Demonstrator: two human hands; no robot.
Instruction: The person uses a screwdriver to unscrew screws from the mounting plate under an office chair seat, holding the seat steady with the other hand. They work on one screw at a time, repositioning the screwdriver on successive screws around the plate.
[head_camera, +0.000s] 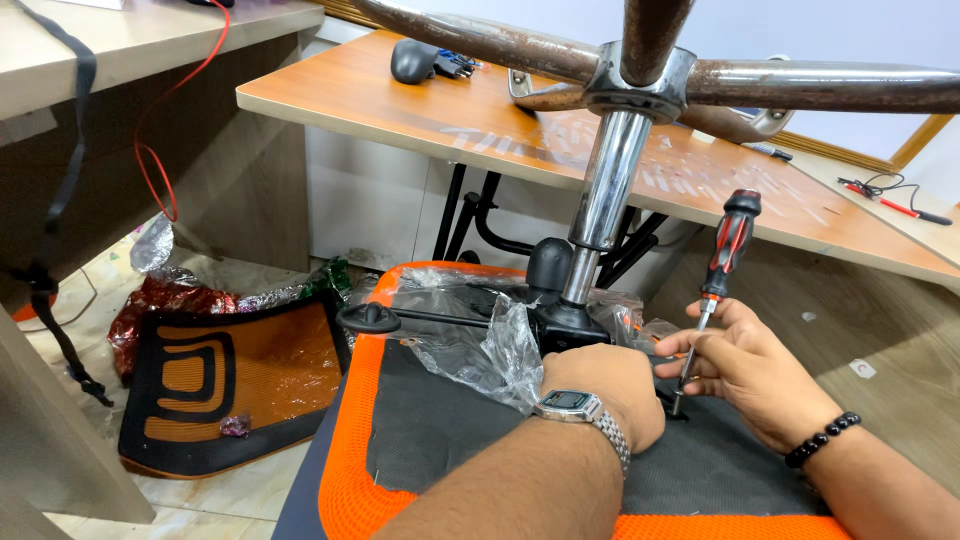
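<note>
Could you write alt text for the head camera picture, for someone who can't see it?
A right hand holds a red-and-black screwdriver upright against the underside of an upturned orange office chair seat, while the left hand rests beside the chrome column.

Wrappers around the chair

Clear plastic wrap (480, 340) lies crumpled on the orange seat; shiny red and silver foil wrapping (175, 290) sits on the floor.

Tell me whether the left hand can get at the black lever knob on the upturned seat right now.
Probably yes. The left hand rests on the seat by the mechanism, and the knob sticks out to its left with only loose plastic wrap between them.
</note>
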